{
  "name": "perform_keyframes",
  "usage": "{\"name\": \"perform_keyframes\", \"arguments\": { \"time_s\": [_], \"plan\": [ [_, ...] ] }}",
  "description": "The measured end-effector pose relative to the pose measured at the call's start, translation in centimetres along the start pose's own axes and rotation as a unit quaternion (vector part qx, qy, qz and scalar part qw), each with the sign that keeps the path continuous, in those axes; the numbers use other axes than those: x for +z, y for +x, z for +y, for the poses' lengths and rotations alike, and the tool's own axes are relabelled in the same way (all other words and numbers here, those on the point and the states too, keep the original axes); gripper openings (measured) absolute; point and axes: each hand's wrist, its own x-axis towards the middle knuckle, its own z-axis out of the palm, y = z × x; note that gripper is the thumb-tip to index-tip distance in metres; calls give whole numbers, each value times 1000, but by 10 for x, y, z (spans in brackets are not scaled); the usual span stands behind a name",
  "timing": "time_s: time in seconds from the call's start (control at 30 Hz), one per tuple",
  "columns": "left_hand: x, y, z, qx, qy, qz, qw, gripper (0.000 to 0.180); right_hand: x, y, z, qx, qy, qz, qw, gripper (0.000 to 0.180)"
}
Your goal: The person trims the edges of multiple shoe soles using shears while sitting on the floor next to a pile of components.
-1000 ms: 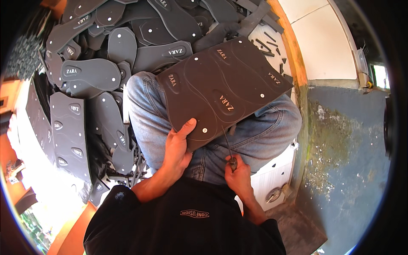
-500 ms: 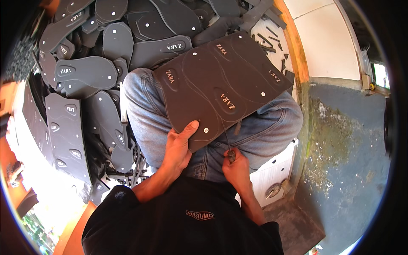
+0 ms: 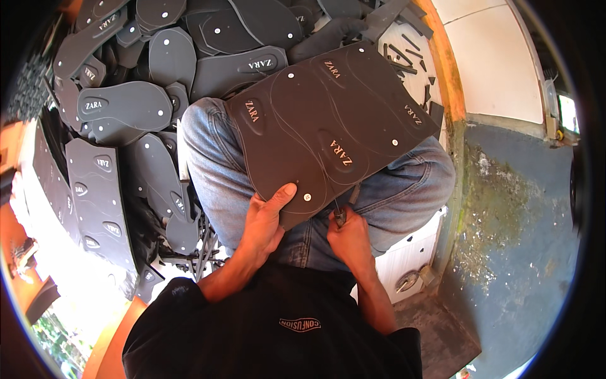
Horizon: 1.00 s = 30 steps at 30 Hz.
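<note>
Dark sheet with sole outlines, held across the lap; bladed tool at its near edge

Item one: dark flat sheet, marked with curved sole outlines, pale lettering and small white dots; lies tilted across the person's legs in blue jeans; left hand grips its near-left corner, thumb on top, fingers hidden beneath. Item two: slim tool, dark handle, thin blade; closed inside the right hand, just below the sheet's near edge; blade points up to that edge, though its tip is too fine to place with certainty. Surroundings: heap of loose sole-shaped pieces, ahead and to the left; second marked sheet, at far left; narrow dark scraps, beyond the held sheet, on a pale surface.
</note>
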Motion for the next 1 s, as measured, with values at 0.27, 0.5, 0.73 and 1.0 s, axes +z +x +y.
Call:
{"name": "perform_keyframes", "arguments": {
  "time_s": [0.27, 0.5, 0.73, 1.0],
  "plan": [
    [-6, 2, 0, -9, -1, -4, 1000, 28, -3, 16, -4, 7, -1, -61, 998, 11],
    [-7, 1, 3, -28, -16, -15, 999, 27, 9, 31, 6, -103, -52, -17, 993, 20],
    [-10, 1, 6, -29, -23, -33, 999, 27, 3, 53, 10, -167, -85, -88, 978, 32],
    [-8, 3, 7, -35, -30, -27, 999, 26, -7, 74, -10, -194, -13, -137, 971, 36]
  ]
}}
